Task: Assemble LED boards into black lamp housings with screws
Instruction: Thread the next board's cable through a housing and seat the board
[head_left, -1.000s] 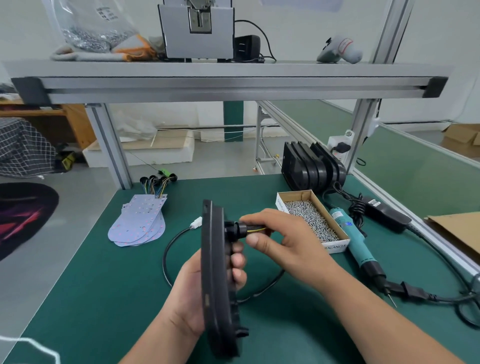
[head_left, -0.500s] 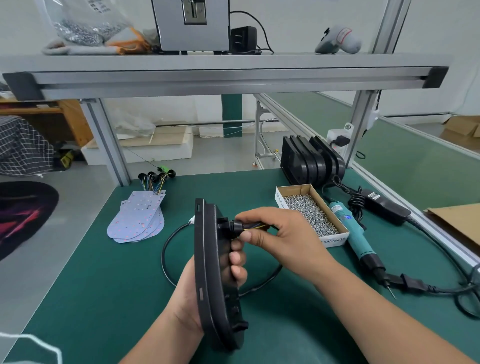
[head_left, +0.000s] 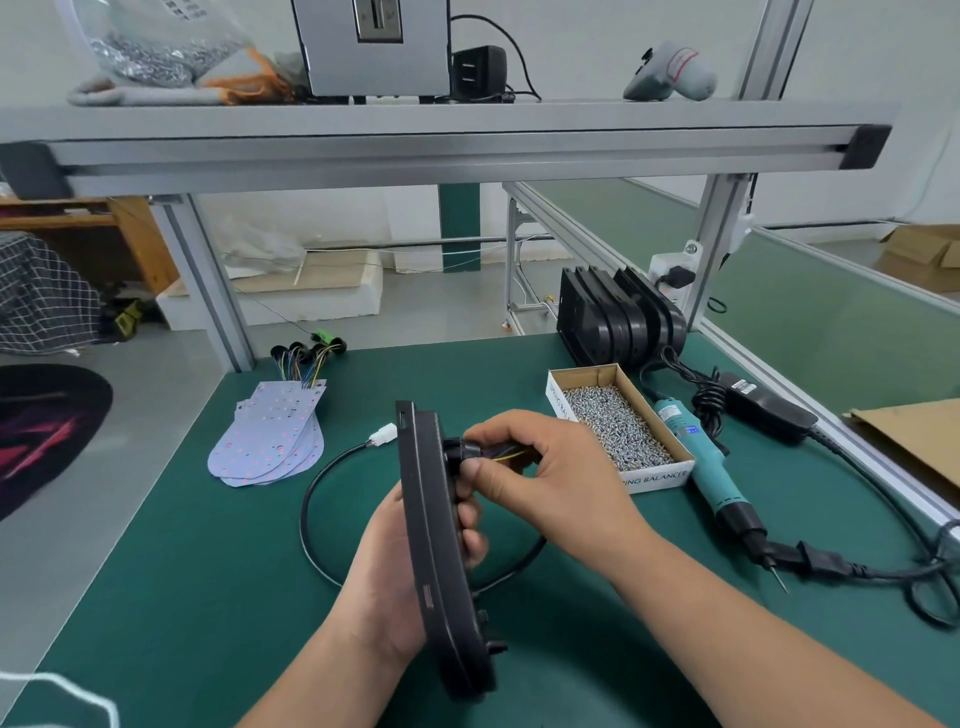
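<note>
At the centre of the frame the left hand (head_left: 395, 571) grips a black lamp housing (head_left: 441, 561) on edge above the green desk (head_left: 208, 597), fingers curled round its back. The right hand (head_left: 540, 483) pinches a black grommet (head_left: 460, 452) with coloured wires (head_left: 511, 456) where they meet the housing's rear face. A black cable (head_left: 311, 519) with a white connector (head_left: 385, 433) loops on the desk behind the housing. This looks like the wiring step for this unit, seating the lead in the shell, so the work on it seems to be at an early stage. Whether a board already sits inside cannot be told, since the inner face is turned away. The screwing appears to be ahead: the teal electric screwdriver (head_left: 711, 478) lies on the desk at right, apart from both hands, beside the open box of screws (head_left: 618, 426). A fanned stack of LED boards (head_left: 270, 436) waits at centre left, and a row of black housings (head_left: 618, 322) stands upright beyond the box — several units seem left to build.
</note>
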